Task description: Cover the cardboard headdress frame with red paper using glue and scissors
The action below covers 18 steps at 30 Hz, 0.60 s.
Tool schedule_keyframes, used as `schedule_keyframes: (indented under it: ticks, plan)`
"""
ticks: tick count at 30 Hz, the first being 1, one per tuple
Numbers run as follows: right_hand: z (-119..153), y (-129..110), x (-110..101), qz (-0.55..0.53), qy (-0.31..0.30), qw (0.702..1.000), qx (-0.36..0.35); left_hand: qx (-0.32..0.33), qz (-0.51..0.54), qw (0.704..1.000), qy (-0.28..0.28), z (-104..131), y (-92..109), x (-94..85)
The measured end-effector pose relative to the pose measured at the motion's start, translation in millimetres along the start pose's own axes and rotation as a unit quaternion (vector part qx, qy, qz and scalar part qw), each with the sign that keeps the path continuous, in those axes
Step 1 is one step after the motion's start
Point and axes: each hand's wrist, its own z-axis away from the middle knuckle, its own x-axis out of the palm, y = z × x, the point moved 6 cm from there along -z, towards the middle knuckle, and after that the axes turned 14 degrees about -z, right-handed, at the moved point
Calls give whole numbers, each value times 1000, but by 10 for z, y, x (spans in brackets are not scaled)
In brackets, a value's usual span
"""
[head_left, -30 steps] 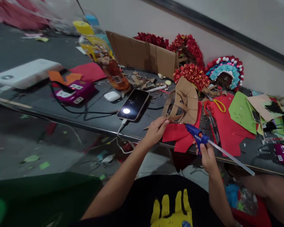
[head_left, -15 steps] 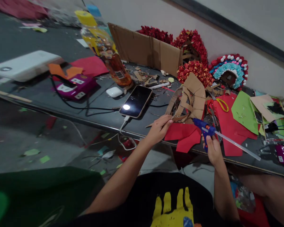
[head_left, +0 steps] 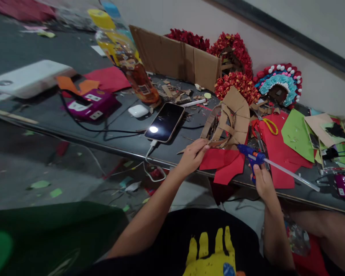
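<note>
My right hand (head_left: 263,180) is wrapped round the handle of a blue hot glue gun (head_left: 251,155). A long clear glue stick (head_left: 294,175) juts from the back of the gun, and its nozzle points left, close to the cardboard. My left hand (head_left: 194,155) has its fingers closed on the near left edge of a brown cardboard headdress frame (head_left: 238,117), made of curved strips and a tall pointed panel. Red paper pieces (head_left: 230,165) lie at the table edge beneath the frame, between my hands.
A phone (head_left: 165,122) on a cable, an earbud case (head_left: 138,111), a tilted-looking drink bottle (head_left: 132,69) and a purple power strip (head_left: 93,103) are on the left. Scissors (head_left: 270,126) and green paper (head_left: 299,136) lie right. Decorated headdresses (head_left: 278,86) lean at the wall.
My right hand has drawn the glue gun slightly to the right, away from the cardboard. My left hand and the frame stay nearly where they were.
</note>
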Motion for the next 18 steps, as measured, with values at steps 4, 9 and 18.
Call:
schedule_keyframes:
  ticks: [4,9,18]
  plan:
    - [-20,13,-89,0,41,999,-13,-8,-3,1000,4,4,-17,2]
    - [20,4,-4,-43,10,999,6,-5,3,1000,11,7,-8,-9]
    - [57,173,99,-77,-11,997,21,-27,-9,1000,-2,19,-49,8]
